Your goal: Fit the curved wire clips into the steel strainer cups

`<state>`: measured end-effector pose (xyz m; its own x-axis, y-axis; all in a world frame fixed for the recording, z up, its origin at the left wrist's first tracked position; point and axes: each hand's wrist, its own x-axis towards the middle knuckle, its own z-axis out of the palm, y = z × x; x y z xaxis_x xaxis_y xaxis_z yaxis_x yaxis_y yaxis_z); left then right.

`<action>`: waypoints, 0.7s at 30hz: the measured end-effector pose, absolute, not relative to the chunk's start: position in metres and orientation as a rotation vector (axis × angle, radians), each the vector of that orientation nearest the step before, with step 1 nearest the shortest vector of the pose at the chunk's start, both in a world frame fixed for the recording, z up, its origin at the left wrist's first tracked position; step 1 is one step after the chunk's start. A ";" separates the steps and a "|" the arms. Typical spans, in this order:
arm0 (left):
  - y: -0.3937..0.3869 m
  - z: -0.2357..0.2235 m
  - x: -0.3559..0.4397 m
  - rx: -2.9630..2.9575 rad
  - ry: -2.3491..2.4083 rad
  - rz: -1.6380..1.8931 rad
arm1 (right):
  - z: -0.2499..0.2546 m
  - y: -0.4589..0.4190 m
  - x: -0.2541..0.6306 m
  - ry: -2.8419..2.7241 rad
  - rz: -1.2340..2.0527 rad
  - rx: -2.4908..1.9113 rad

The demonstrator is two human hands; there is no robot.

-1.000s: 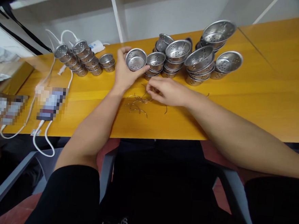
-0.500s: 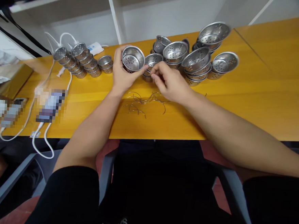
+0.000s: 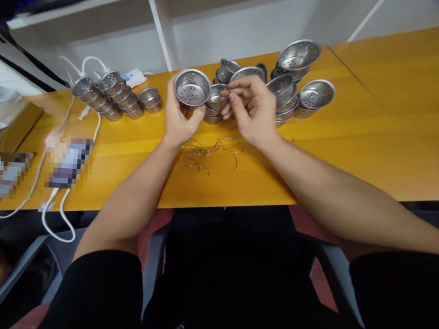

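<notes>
Right hand point(image 3: 252, 106) hangs just beside the raised cup, apart from it, thumb and forefinger drawn close together; from where I stand I can't tell whether a thin wire sits between them. The other fingers curl loosely. Left hand point(image 3: 180, 126) grips the perforated metal cup point(image 3: 192, 93), thumb in front, fingers round the side, its mouth tilted towards the person. I'd judge the step in hand to be bringing those fingertips to the cup's rim or holes; that calls for a steady left grip and careful aim from the right.

Below both hands, curved wires point(image 3: 207, 152) lie crossed on the wooden tabletop point(image 3: 373, 160), too tangled for me to count. Leftward, a pixelated patch masks a flat device point(image 3: 71, 164).

Past the hands stand nested cups point(image 3: 125, 98) on the left and stacked perforated bowls point(image 3: 300, 60) on the right, some behind the right hand. White shelving point(image 3: 157, 25) closes the back, cut off at the top.
</notes>
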<state>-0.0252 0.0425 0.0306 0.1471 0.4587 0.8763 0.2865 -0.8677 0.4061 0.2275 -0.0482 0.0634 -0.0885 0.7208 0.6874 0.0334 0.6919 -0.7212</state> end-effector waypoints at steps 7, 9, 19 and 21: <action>0.031 0.037 -0.025 2.310 0.786 1.818 | 0.072 -0.044 0.233 -1.447 0.673 -0.679; 0.027 0.040 -0.027 2.312 0.828 1.784 | 0.073 -0.048 0.234 -1.475 0.623 -0.710; 0.018 0.034 -0.012 2.261 0.876 1.656 | 0.079 -0.060 0.234 -1.571 0.538 -0.884; 0.017 0.032 -0.009 2.260 0.851 1.633 | 0.079 -0.059 0.237 -1.588 0.533 -0.923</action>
<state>-0.0091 0.0167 0.0323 0.2123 0.5726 0.7919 0.3211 -0.8062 0.4969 0.2365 -0.0591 0.0793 -0.0242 0.7973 0.6030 0.2723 0.5857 -0.7635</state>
